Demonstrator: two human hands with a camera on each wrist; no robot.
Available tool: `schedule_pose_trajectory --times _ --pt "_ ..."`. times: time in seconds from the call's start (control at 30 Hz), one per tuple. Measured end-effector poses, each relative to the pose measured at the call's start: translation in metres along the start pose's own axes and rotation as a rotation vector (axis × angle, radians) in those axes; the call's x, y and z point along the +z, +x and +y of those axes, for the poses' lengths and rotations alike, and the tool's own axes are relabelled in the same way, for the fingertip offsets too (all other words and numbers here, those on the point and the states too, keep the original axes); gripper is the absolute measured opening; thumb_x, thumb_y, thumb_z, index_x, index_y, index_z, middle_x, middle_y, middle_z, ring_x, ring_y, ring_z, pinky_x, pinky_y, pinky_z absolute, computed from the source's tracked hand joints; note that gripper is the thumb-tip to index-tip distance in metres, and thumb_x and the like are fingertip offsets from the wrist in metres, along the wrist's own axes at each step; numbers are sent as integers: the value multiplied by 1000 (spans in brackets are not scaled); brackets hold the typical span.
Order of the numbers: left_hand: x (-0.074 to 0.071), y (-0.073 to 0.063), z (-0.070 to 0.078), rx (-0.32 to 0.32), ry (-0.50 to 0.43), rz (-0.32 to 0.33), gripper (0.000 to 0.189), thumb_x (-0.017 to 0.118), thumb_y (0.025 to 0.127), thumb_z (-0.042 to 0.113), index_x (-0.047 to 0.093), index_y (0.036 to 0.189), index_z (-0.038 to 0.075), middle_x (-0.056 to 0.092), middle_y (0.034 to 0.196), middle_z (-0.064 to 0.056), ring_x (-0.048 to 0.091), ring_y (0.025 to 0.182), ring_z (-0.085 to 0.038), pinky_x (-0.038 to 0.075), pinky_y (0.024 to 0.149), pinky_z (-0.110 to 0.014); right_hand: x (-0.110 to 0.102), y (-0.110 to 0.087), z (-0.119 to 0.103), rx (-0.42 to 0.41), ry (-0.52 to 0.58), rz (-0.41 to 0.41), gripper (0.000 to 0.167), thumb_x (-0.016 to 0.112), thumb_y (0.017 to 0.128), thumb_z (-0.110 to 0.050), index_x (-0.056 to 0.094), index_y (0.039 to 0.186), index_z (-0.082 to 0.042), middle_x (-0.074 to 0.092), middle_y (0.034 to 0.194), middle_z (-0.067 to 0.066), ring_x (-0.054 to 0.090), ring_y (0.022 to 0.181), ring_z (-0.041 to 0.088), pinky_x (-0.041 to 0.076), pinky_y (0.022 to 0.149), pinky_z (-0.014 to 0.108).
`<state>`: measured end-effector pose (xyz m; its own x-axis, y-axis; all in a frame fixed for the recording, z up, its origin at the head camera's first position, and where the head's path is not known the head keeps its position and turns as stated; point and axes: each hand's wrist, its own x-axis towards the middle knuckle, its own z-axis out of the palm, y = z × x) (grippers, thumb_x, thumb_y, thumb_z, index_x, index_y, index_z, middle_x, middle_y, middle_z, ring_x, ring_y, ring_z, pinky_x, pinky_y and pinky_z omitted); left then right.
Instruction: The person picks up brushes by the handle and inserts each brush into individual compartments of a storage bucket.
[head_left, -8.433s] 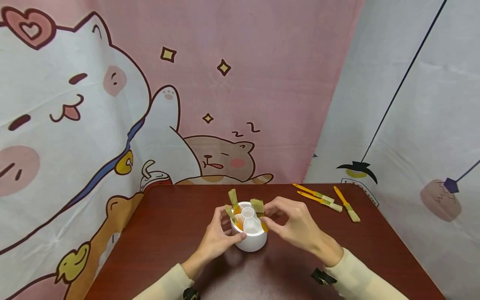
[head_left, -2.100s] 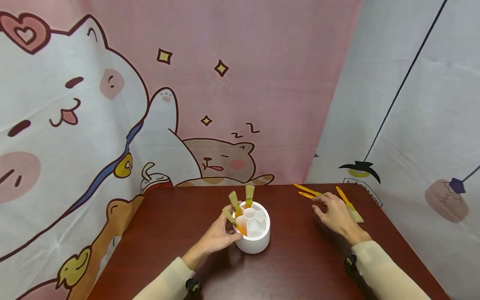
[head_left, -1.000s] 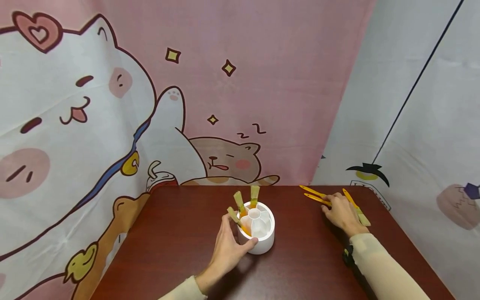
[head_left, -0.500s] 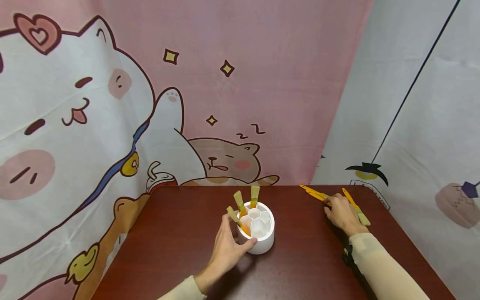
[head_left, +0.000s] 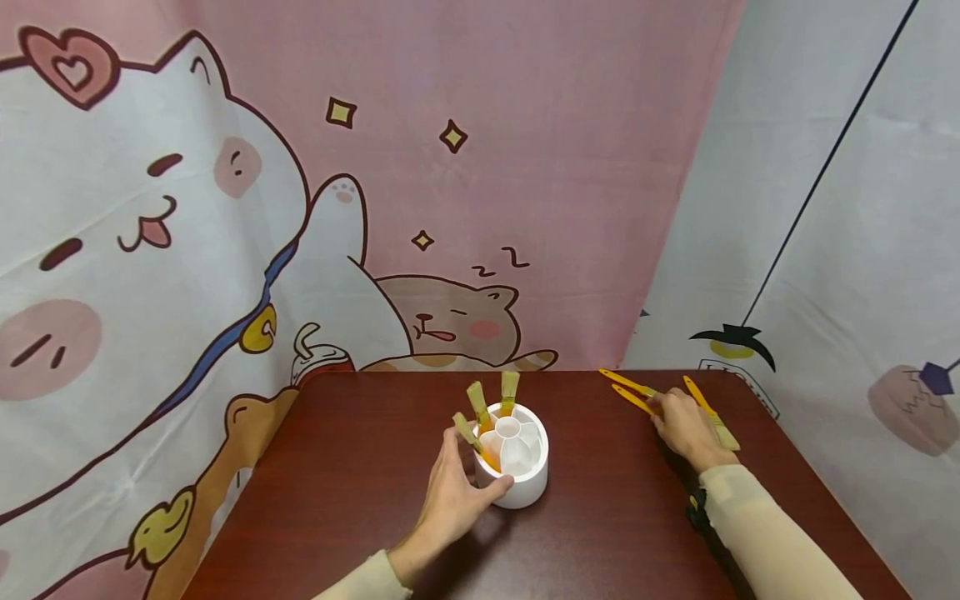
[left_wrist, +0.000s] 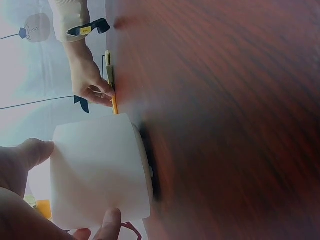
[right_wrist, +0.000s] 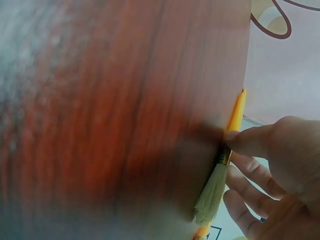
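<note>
My left hand (head_left: 453, 496) holds the side of a white round divided holder (head_left: 513, 492), thumb at the near side. In the left wrist view the holder's smooth wall (left_wrist: 100, 170) fills the middle. Three flat paintbrushes (head_left: 478, 402) stand bristles up in its left and back compartments, leaning outward. At the right back of the table, my right hand (head_left: 684, 425) pinches another paintbrush by its yellow handle (head_left: 633, 400). In the right wrist view, the thumb and fingers meet on this paintbrush (right_wrist: 212, 192) near its ferrule; its pale bristles show below.
Beside the pinched brush lies another yellow-handled paintbrush (head_left: 626, 382), its bristles hidden by my hand. One more paintbrush (head_left: 712, 417) lies right of my hand. The dark red table (head_left: 360, 450) ends at a cartoon-printed cloth (head_left: 570, 208) behind.
My right hand has gone from the holder to the brushes at right; the brush it held stands in the holder. Just now the pinched brush's handle swung apart from its neighbour.
</note>
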<state>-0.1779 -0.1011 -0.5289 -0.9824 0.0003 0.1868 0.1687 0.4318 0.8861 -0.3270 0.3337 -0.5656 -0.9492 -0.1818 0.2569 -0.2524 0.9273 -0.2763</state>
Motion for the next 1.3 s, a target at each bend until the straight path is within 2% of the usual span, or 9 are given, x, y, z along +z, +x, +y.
schedule_pose_trajectory --times 0.23,0.47,0.63,0.87,0.97,1.13,1.23,1.3 --pt "-1 0 0 -8 10 -2 98 107 83 27 49 161 16 66 154 -16 72 136 -35 72 98 -44 -1 -2 -1 -15 21 -46 26 84 100 2 85 125 3 75 120 27 76 98 42 68 83 60" --pt "-1 1 0 -5 -1 -2 98 108 82 27 50 161 15 68 151 -16 73 136 -33 72 97 -41 -5 -3 -5 -103 46 -63 22 84 100 4 89 119 -5 82 121 21 78 110 45 67 90 64" --pt "-1 2 -1 -2 -6 -2 97 108 82 26 50 160 16 69 150 -16 72 137 -33 72 98 -41 -5 -2 -8 -168 84 -85 24 86 97 7 91 112 -11 86 117 11 79 112 41 67 98 66" --pt "-1 2 -1 -1 -11 -5 97 108 83 26 50 160 16 70 150 -15 73 138 -33 71 101 -44 -2 -2 -13 -296 106 -144 29 89 96 7 92 110 -18 82 112 -4 76 109 27 67 101 55" --pt "-2 2 -1 -1 -17 -8 97 107 83 25 49 160 15 69 150 -16 72 138 -35 71 102 -47 -2 -2 -16 -335 115 -166 31 89 96 7 93 111 -20 80 115 -4 75 109 25 68 100 50" --pt "-2 2 -1 0 -19 -10 97 107 83 25 49 160 14 70 150 -17 72 139 -36 71 103 -49 -2 -5 -20 -323 138 -176 33 88 97 7 93 114 -20 79 123 4 75 115 30 69 102 54" --pt "-2 2 -1 0 -14 -11 97 107 83 25 49 160 14 70 150 -17 72 139 -35 71 103 -50 -1 -7 -21 -260 159 -154 30 88 98 5 92 119 -17 80 126 7 76 117 33 68 103 58" --pt "-1 2 -2 -1 -10 -10 97 107 83 26 49 160 15 70 149 -17 72 138 -34 71 103 -50 -1 -8 -22 -220 173 -131 27 89 98 2 90 121 -13 82 123 9 78 113 34 68 101 60"
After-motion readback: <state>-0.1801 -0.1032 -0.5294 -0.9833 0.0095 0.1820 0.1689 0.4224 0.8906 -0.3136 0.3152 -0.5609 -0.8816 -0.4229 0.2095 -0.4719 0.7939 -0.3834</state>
